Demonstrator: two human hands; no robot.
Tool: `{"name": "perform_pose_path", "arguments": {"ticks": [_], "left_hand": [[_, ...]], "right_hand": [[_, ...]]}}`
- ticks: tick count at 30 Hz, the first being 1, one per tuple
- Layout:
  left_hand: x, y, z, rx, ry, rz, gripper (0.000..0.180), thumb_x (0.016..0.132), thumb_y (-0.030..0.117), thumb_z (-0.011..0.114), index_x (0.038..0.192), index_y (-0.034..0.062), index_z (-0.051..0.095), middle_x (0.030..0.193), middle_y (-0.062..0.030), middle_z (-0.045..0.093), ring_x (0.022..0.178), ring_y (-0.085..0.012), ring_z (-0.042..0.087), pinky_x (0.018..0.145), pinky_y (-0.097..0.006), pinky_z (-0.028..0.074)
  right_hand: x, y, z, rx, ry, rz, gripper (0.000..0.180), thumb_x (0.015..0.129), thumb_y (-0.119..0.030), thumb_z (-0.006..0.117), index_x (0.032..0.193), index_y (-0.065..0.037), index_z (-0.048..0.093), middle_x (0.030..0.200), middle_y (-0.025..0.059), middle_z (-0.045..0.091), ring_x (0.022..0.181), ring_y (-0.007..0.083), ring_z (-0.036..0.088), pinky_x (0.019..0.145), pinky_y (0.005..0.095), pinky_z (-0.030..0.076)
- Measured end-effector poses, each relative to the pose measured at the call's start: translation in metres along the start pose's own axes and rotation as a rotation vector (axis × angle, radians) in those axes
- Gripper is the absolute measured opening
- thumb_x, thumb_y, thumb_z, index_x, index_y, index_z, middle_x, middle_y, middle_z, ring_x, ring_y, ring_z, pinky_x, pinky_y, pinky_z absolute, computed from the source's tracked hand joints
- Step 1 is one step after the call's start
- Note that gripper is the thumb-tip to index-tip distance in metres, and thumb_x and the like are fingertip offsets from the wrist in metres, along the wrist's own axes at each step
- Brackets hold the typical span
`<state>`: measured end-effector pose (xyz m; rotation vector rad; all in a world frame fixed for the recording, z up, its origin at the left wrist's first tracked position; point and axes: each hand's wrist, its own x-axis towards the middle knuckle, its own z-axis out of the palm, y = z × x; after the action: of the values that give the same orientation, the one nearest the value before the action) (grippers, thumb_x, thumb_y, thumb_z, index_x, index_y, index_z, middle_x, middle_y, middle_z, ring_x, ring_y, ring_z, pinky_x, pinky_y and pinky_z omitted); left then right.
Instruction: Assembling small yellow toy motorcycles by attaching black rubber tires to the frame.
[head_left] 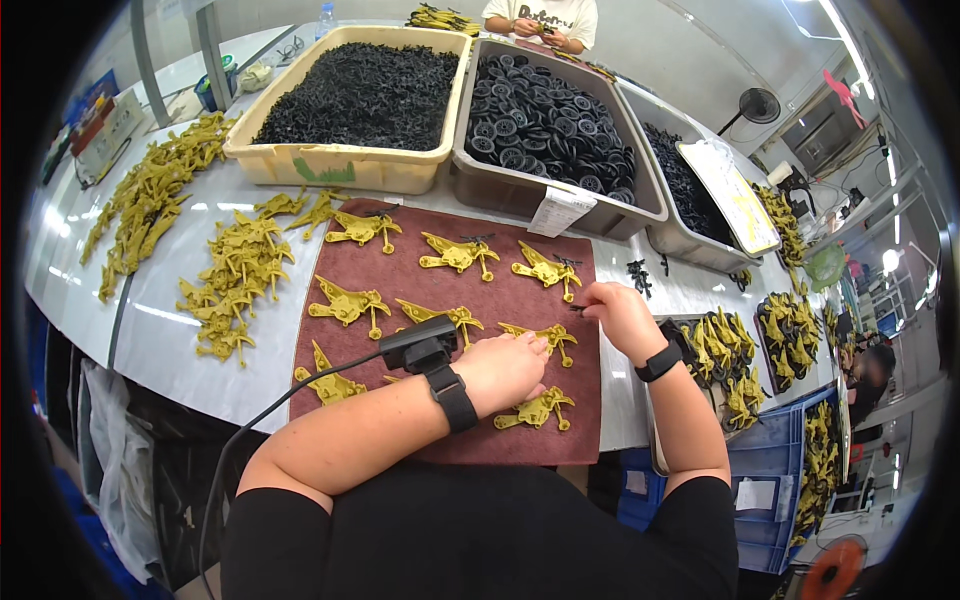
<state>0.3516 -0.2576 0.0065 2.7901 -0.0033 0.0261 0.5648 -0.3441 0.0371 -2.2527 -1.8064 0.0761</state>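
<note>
Through the head view, I had my left hand laid over a yellow plastic part on the right of the maroon mat; whether its fingers gripped it, I couldn't tell. My right hand, just beyond, had thumb and forefinger pinched together on a small black piece. The three far-row yellow parts each had a black piece at them, so I judged that row furthest along. I saw no such pieces on the nearer parts, apparently left to do, as were the loose yellow piles at left. The far cream bin held plenty of black pieces.
</note>
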Motion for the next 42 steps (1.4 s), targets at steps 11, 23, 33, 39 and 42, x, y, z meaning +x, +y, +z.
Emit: {"name": "perform_pose_path", "arguments": {"ticks": [11, 23, 33, 39, 42], "left_hand": [[0.000, 0.001, 0.000, -0.004, 0.014, 0.013, 0.047, 0.086, 0.029, 0.057, 0.117, -0.0056, 0.053, 0.129, -0.0162, 0.051, 0.121, -0.0265, 0.047, 0.099, -0.036, 0.041], [0.002, 0.011, -0.004, 0.005, 0.019, -0.062, 0.043, 0.087, 0.028, 0.054, 0.117, -0.0026, 0.056, 0.128, -0.0154, 0.052, 0.122, -0.0284, 0.047, 0.098, -0.037, 0.040], [0.002, 0.006, 0.010, 0.044, 0.077, -0.038, 0.047, 0.088, 0.030, 0.054, 0.122, -0.0011, 0.052, 0.132, -0.0155, 0.049, 0.124, -0.0279, 0.044, 0.102, -0.037, 0.037], [0.003, -0.002, 0.004, 0.060, 0.071, 0.022, 0.047, 0.087, 0.031, 0.055, 0.122, -0.0001, 0.051, 0.130, -0.0143, 0.050, 0.124, -0.0275, 0.043, 0.104, -0.039, 0.034], [-0.005, 0.001, -0.003, 0.092, 0.120, 0.049, 0.046, 0.086, 0.030, 0.057, 0.121, 0.0006, 0.052, 0.128, -0.0135, 0.051, 0.123, -0.0273, 0.043, 0.104, -0.039, 0.034]], "right_hand": [[0.013, -0.018, 0.016, 0.207, -0.162, -0.173, 0.007, 0.070, 0.005, 0.060, 0.076, 0.001, 0.057, 0.073, 0.0156, 0.060, 0.076, 0.0327, 0.059, 0.068, 0.0378, 0.048], [0.023, -0.034, 0.019, 0.002, -0.266, -0.200, 0.003, 0.070, 0.001, 0.056, 0.073, -0.001, 0.055, 0.076, 0.0148, 0.059, 0.076, 0.0326, 0.059, 0.069, 0.0384, 0.048], [0.017, -0.005, 0.004, 0.260, -0.119, -0.067, 0.010, 0.078, -0.005, 0.059, 0.084, -0.002, 0.067, 0.076, 0.0147, 0.065, 0.076, 0.0308, 0.062, 0.068, 0.0359, 0.049], [0.043, 0.146, -0.017, -0.132, 0.175, 0.495, 0.016, 0.080, -0.014, 0.061, 0.088, -0.001, 0.068, 0.090, 0.0196, 0.066, 0.088, 0.0358, 0.062, 0.079, 0.0396, 0.049], [0.051, 0.197, 0.004, -0.280, 0.198, 0.604, 0.019, 0.077, -0.015, 0.064, 0.084, 0.002, 0.066, 0.089, 0.0228, 0.065, 0.087, 0.0361, 0.063, 0.077, 0.0397, 0.050]]}}
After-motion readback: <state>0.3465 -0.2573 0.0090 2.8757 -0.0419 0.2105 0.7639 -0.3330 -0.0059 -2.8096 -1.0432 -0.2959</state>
